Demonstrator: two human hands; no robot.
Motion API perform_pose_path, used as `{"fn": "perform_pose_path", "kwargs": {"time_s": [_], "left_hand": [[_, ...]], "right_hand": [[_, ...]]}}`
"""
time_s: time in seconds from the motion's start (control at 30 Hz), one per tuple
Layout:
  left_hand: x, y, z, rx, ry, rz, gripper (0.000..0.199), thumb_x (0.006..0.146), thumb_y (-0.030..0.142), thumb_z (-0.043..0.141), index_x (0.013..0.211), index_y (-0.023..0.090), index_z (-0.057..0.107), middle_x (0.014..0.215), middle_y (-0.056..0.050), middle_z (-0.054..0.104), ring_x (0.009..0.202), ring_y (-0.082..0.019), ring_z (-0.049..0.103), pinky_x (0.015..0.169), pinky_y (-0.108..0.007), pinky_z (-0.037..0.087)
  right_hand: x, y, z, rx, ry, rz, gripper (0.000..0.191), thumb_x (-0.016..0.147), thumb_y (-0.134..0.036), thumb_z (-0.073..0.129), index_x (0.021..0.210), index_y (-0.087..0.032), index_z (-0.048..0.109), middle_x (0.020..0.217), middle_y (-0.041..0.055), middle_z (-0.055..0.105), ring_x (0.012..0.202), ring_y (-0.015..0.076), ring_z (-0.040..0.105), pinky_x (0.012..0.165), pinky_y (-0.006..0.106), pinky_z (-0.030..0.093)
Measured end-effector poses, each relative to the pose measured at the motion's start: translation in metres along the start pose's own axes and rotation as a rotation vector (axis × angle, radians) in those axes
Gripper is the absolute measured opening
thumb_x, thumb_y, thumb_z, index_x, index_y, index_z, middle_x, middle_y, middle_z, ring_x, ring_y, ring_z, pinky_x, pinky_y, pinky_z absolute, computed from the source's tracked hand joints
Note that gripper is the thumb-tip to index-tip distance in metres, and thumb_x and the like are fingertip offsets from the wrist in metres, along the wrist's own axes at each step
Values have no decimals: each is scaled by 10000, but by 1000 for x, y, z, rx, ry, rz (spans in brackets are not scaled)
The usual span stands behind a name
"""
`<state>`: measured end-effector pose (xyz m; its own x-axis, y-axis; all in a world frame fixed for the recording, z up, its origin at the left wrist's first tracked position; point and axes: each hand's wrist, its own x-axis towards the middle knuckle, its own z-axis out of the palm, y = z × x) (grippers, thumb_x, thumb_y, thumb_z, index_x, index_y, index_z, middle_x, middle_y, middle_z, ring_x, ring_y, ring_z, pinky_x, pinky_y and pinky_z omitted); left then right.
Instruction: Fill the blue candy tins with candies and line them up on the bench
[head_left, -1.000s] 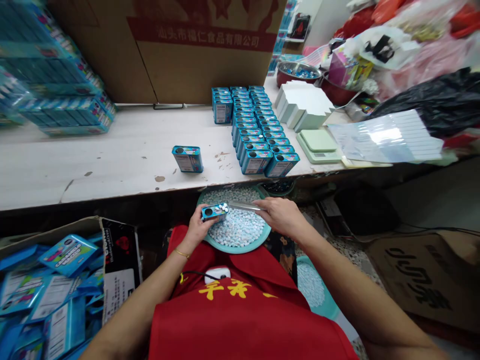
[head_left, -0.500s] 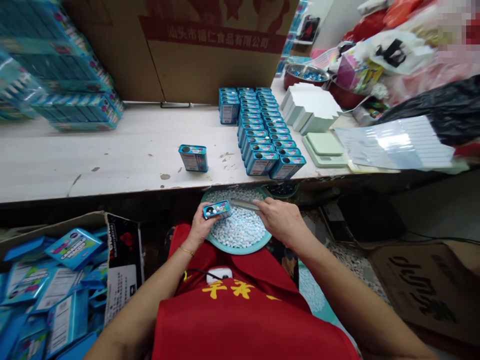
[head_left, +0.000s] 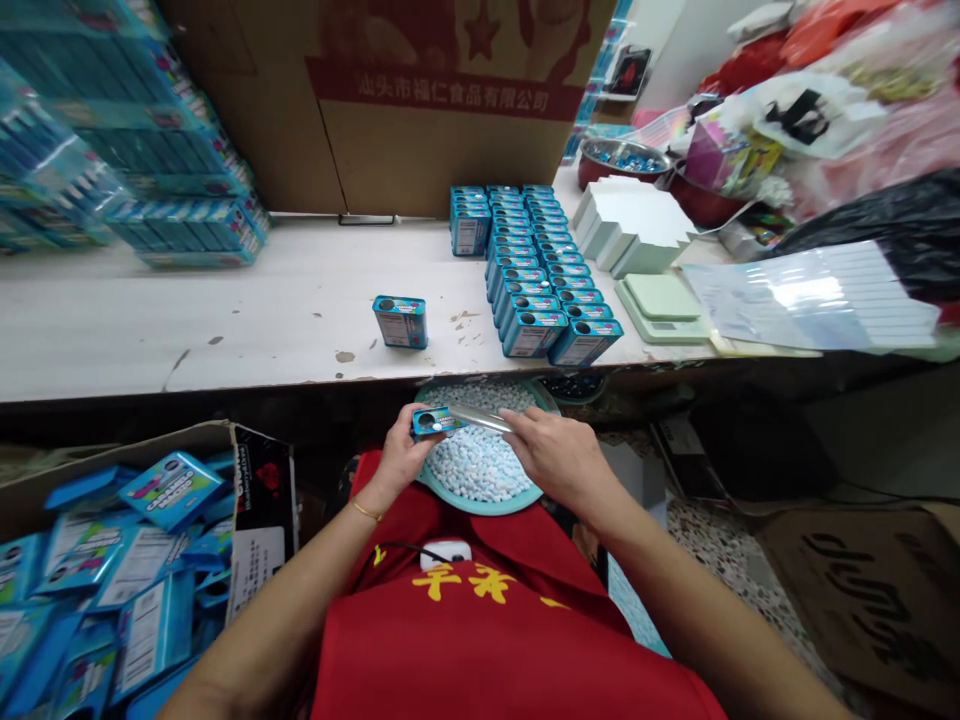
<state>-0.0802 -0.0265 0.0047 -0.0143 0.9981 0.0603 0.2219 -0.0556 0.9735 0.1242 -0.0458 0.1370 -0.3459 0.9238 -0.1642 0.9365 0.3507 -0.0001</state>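
Observation:
My left hand (head_left: 399, 456) is closed around a small blue candy tin (head_left: 430, 421), held at the left rim of a teal basin (head_left: 491, 510). The tin's top faces up, with a dark round hole and a pale candy beside it. In my right hand (head_left: 559, 450) is a narrow metal scoop (head_left: 484, 418), its tip reaching over the right end of the tin's top. White and pale blue candies (head_left: 480, 465) fill the basin below both hands. A single tin (head_left: 400, 322) stands upright on the table in front.
Rows of upright blue tins (head_left: 529, 330) stand on the white table (head_left: 315, 300), near a pale green scale (head_left: 664, 308) and white stacked pieces (head_left: 634, 225). At lower left, a carton (head_left: 259, 565) holds many blue tins. Behind stands a large cardboard box (head_left: 442, 150).
The metal scoop has moved left, from above the candies to over the tin's top. Fewer candies show on the tin's top. The whole view has shifted slightly.

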Motion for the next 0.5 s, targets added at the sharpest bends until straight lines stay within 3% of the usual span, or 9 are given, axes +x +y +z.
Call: {"fn": "perform_pose_path", "kwargs": {"time_s": [0.13,0.23,0.37,0.5], "left_hand": [[7,19,-17,70,13,-1,420,652,324,668,1014,199,494,846,5,567,759,-140,537,701,-254,427],[24,34,-30,107,21,41,397,653,313,662,1002,190,519,856,-7,581,774,-149,542,719,-267,432],[64,46,-48,194,103,168,347,659,304,649,964,175,546,902,-28,586,839,-162,542,792,-293,429],[108,37,-63,287,130,252,343,653,221,623,982,171,541,908,-34,589,835,-168,548,811,-312,433]], "right_hand": [[4,-5,-2,106,38,-61,378,911,-375,301,1221,-272,491,981,50,626,853,168,598,640,246,408],[13,-10,-4,189,139,-29,383,910,-377,314,1228,-265,494,1008,52,626,878,166,595,678,246,417],[17,1,0,300,309,29,376,903,-363,348,1217,-239,512,1018,51,630,878,161,598,732,244,429],[11,18,15,383,349,39,346,888,-342,393,1166,-214,556,1018,46,642,894,163,604,778,249,444]]}}
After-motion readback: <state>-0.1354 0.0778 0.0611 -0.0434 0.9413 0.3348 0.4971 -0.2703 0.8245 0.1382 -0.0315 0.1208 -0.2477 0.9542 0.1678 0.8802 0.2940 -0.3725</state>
